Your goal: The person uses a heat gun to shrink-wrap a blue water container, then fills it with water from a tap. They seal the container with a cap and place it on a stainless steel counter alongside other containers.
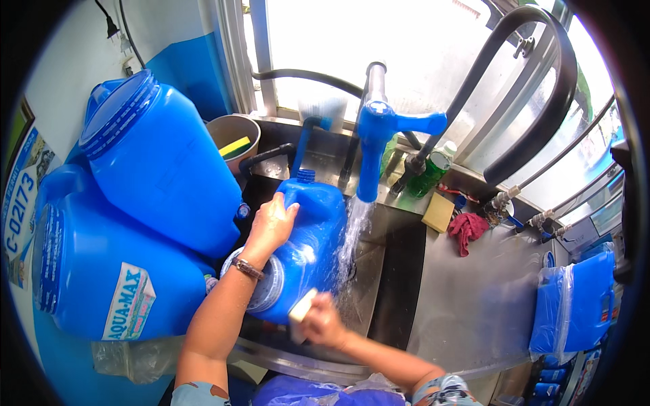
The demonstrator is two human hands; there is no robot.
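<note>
A blue plastic water jug [317, 223] lies tilted in the stainless steel sink [368, 299], its surface wet. My left hand [271, 223], with a brown band at the wrist, grips the jug by its handle near the small threaded neck. In my right hand [320, 319] is a pale yellow sponge [303, 306], held against the jug's lower end; that hand is slightly blurred. Water runs from the blue faucet [370, 152] past the jug's right side into the basin. The jug's wide cap [266, 281] shows partly behind my left forearm.
Two large blue containers [162, 167] [122, 284] stand stacked at the left. Behind the sink are a brown bucket [254, 147] with a sponge and a green bottle [431, 170]. Another sponge [437, 212] and a red cloth [467, 231] lie on the right counter. A bagged blue container [574, 304] stands far right.
</note>
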